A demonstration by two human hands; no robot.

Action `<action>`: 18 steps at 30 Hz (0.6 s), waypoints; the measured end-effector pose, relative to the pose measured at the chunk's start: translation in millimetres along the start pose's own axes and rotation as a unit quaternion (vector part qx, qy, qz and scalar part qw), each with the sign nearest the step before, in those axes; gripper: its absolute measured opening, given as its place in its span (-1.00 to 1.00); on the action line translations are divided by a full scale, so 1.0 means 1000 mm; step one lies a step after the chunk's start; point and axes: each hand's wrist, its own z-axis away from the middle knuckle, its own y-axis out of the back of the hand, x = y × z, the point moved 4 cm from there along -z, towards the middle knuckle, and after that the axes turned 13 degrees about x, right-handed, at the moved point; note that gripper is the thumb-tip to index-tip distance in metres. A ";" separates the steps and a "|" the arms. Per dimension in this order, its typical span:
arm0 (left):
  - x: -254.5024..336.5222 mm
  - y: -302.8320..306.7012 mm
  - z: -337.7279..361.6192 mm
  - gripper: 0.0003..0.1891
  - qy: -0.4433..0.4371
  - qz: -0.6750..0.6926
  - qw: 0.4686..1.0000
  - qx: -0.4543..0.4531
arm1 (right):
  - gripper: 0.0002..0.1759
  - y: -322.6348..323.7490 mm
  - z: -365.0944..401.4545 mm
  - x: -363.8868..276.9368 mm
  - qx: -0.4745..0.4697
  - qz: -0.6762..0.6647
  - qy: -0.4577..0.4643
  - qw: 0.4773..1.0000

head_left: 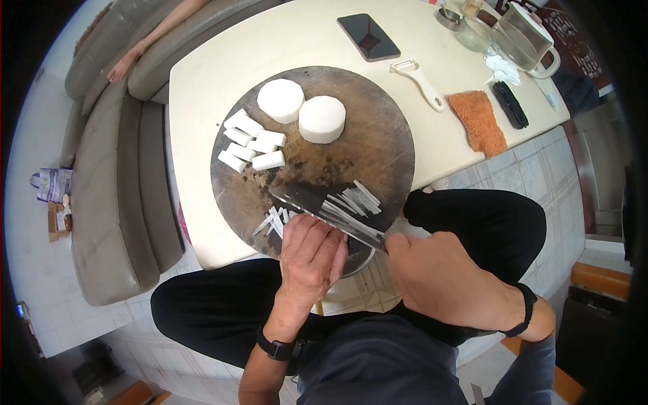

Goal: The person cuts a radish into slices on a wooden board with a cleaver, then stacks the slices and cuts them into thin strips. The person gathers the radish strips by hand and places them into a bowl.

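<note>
My right hand (pixel 439 273) is wrapped around the handle of a kitchen knife (pixel 331 216), whose blade slants over the near part of a round wooden chopping board (pixel 378 128). My left hand (pixel 310 253) rests at the board's near edge with fingers curled against the blade; whatever lies under them is hidden. Thin white radish strips (pixel 361 199) lie beyond the knife on the right, and more strips (pixel 271 221) by my left fingers. Farther back on the board are two thick radish rounds (pixel 281 101) (pixel 322 120) and several short radish blocks (pixel 268 160).
Beyond the board on the table (pixel 196 88) lie a phone (pixel 368 37), a peeler (pixel 420 84), an orange-brown cloth (pixel 478 123) and a black case (pixel 510 105). A clear jug (pixel 523 37) stands at the far right. Another person's arm (pixel 158 34) rests on the sofa (pixel 115 196).
</note>
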 end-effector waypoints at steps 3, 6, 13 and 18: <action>-0.001 0.000 0.003 -0.77 0.004 0.000 1.000 -0.011 | -0.79 0.001 0.003 -0.001 -0.017 0.007 -0.007 1.000; -0.002 0.000 0.002 -0.76 0.007 -0.002 1.000 -0.012 | -0.81 -0.002 0.000 -0.007 -0.010 0.018 0.007 1.000; -0.002 0.000 0.003 -0.76 0.009 -0.007 1.000 -0.011 | -0.85 -0.011 -0.018 -0.004 0.025 0.012 0.053 0.998; 0.000 -0.001 -0.002 -0.76 0.003 0.012 1.000 0.007 | -0.81 -0.011 -0.012 0.011 0.030 -0.011 -0.017 0.999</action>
